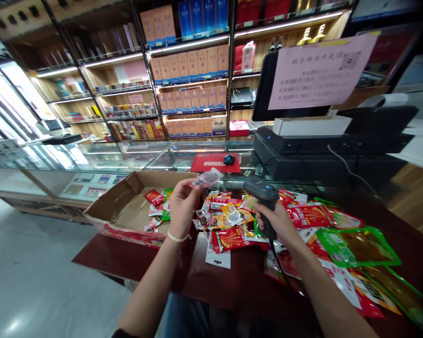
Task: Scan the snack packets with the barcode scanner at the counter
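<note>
The left hand pinches one small packet between thumb and fingertips, above the far side of the worktop. The right hand has its fingers wrapped around the scanner. Progress appears partial: a few packets lie in the box near the left corner; most packets, outside it, extend toward the right edge.

Bright shelf light strips, white glare on the floor, blurry, stretched edges.
</note>
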Demonstrator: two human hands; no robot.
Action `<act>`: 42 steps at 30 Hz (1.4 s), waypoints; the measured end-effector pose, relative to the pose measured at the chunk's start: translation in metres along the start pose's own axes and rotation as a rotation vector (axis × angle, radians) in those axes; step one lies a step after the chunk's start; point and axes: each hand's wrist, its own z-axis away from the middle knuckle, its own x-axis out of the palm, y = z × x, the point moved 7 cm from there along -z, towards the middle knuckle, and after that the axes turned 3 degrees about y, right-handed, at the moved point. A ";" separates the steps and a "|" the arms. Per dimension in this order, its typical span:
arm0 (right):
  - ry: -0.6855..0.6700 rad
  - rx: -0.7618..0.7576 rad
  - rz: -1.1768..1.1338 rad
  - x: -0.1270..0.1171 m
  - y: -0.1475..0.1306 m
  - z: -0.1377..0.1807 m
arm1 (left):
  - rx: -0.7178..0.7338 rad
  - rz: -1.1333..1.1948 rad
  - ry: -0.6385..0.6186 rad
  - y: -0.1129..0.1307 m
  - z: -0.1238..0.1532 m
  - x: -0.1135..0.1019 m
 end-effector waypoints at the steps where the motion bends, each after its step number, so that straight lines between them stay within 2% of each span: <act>1: -0.005 -0.003 0.000 0.003 -0.002 0.000 | 0.077 -0.073 0.038 0.011 -0.009 -0.017; 3: -0.013 -0.002 0.008 0.010 -0.004 -0.001 | 0.200 -0.246 0.122 0.023 -0.025 -0.054; 5: -0.026 0.010 0.015 0.016 -0.003 -0.003 | 0.238 -0.426 0.170 0.021 -0.040 -0.089; 8: -0.035 0.025 -0.005 0.022 0.003 -0.006 | 0.054 -0.643 -0.006 -0.010 -0.056 -0.122; 11: -0.030 0.036 -0.012 0.025 0.010 -0.008 | -0.091 -0.657 -0.079 -0.035 -0.057 -0.142; 15: -0.029 0.039 0.001 0.023 0.014 -0.008 | -0.066 -0.621 -0.075 -0.039 -0.053 -0.140; 21: -0.011 0.054 0.043 0.007 0.018 -0.006 | -0.017 -0.645 -0.108 -0.029 -0.047 -0.120; 24: 0.003 0.062 0.054 -0.005 0.017 -0.006 | 0.016 -0.631 -0.097 -0.015 -0.038 -0.098; 28: 0.037 0.074 0.029 -0.023 0.013 -0.007 | 0.094 -0.597 -0.192 0.005 -0.015 -0.036; 30: 0.041 0.076 0.033 -0.031 0.011 -0.008 | 0.083 -0.507 -0.265 0.002 -0.001 0.001; 33: 0.053 0.047 0.019 -0.039 0.007 -0.008 | 0.002 -0.367 -0.422 -0.030 0.017 0.055; 35: 0.058 0.032 -0.006 -0.043 0.006 -0.008 | -0.030 -0.355 -0.450 -0.063 0.022 0.076; 39: 0.078 0.078 -0.024 -0.049 0.008 -0.008 | -0.065 -0.623 -0.506 -0.128 0.023 0.089; 42: 0.087 0.086 -0.038 -0.051 0.010 -0.008 | -0.080 -0.829 -0.610 -0.154 0.025 0.088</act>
